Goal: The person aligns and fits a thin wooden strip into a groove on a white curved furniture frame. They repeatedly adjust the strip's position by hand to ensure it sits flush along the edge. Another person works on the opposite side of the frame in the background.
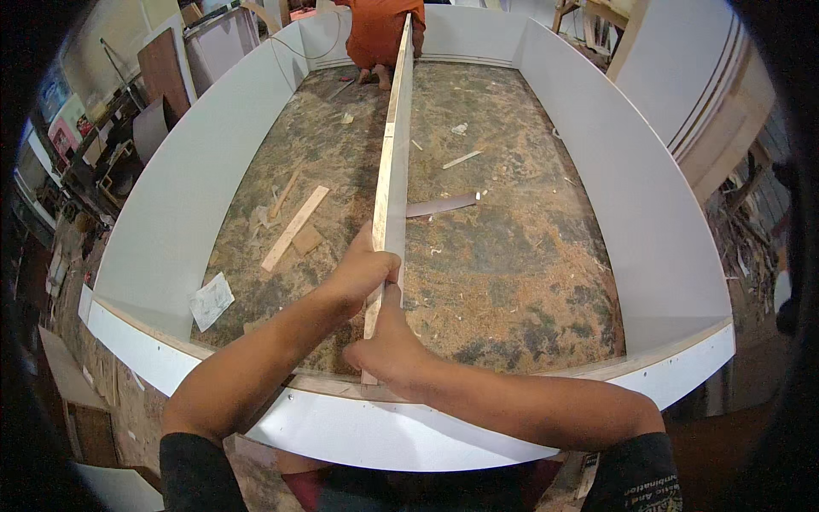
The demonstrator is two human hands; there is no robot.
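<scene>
A long divider board point(389, 154) stands on edge down the middle of a big white rectangular panel frame point(367, 427). Its top edge is bare pale wood and its right face is white. My left hand point(360, 271) is closed over the board a little way in from the near panel, with its thumb on the right face. Closer to me, my right hand point(391, 343) wraps round the same board near its close end, with fingers reaching to the left face. That end meets the near panel, partly behind my right hand and wrist.
At the far end a person in orange point(375, 34) crouches beside the divider. Wood strips point(295, 229), a brown strip point(442, 205) and a white crumpled sheet point(211, 301) lie on the dusty floor. Tall side panels point(610, 183) flank it; panels point(164, 72) lean outside at left.
</scene>
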